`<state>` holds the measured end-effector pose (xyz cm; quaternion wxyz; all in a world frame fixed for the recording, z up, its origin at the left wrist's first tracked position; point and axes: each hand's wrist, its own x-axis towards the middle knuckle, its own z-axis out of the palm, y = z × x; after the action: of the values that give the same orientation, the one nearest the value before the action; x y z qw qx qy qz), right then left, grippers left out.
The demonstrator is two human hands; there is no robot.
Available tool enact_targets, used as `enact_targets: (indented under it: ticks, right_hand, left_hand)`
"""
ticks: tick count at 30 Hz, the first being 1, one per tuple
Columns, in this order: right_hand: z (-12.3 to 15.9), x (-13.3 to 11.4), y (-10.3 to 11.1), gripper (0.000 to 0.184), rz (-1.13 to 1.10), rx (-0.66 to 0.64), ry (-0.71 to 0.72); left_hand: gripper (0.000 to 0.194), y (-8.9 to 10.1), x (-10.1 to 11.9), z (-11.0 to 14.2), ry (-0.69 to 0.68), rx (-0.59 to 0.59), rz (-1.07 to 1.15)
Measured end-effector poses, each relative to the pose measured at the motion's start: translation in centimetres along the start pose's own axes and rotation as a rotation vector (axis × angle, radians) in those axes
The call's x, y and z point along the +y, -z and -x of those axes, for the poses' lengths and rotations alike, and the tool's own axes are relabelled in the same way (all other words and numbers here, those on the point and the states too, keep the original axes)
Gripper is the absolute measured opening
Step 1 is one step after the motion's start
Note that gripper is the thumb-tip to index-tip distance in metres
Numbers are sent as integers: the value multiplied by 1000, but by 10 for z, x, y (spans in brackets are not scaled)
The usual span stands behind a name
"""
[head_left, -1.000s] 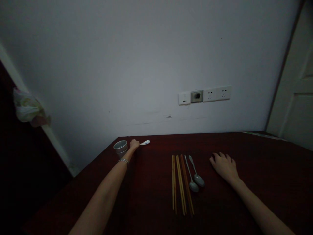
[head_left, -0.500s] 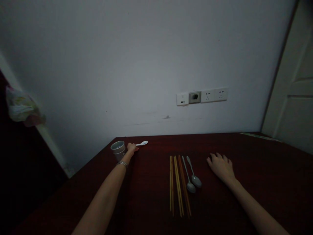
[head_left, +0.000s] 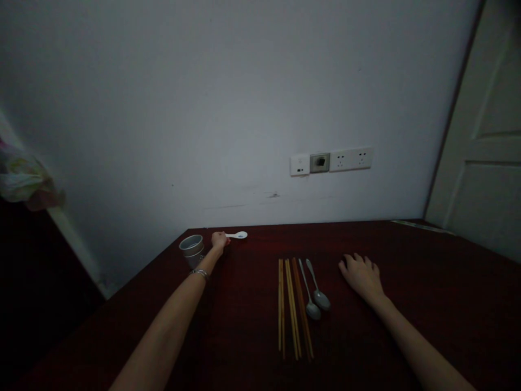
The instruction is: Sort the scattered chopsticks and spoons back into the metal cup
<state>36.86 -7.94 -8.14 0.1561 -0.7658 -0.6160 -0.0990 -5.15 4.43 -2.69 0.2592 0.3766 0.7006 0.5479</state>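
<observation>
At the table's far left, my left hand (head_left: 220, 239) is closed round the handle of a white spoon (head_left: 240, 235), whose bowl points right. Just left of that wrist stands a grey metal cup (head_left: 192, 251), partly hidden by my forearm. My right hand (head_left: 363, 277) lies palm down on the table with its fingers spread, holding nothing. Between the hands, several wooden chopsticks (head_left: 291, 309) lie side by side. Two metal spoons, one (head_left: 313, 310) and another (head_left: 322, 300) to its right, rest beside them, bowls towards me.
The dark red table (head_left: 252, 304) meets a pale wall (head_left: 228, 136) with sockets (head_left: 345, 159) on it. A thin strip (head_left: 423, 227) lies at the back right edge, near a white door (head_left: 480, 179). A plastic bag (head_left: 20, 176) hangs at far left.
The view has shifted slightly, moving most things a little left in the picture. My left hand keeps its grip on the white spoon, which has shifted slightly right relative to the cup.
</observation>
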Motion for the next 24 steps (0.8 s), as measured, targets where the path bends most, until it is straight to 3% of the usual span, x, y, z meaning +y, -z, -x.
enact_targets:
  ticks: [9,15,18,24]
  right_hand:
    - [-1,0,-1,40,-4,-8,-6]
    - [-1,-1,0,39,-14,16,-6]
    - [-1,-2,0,39,-18,27,-13]
    - [-1,-2,-1,40,-23,19,-18]
  left_hand:
    - [30,-37,75,36,-224,-175,223]
    - [34,-52,118,92,-352,-513,533]
    - [35,-55,127,121,-360,-645,532]
    - [37,-62,121,161,-362,-765,462]
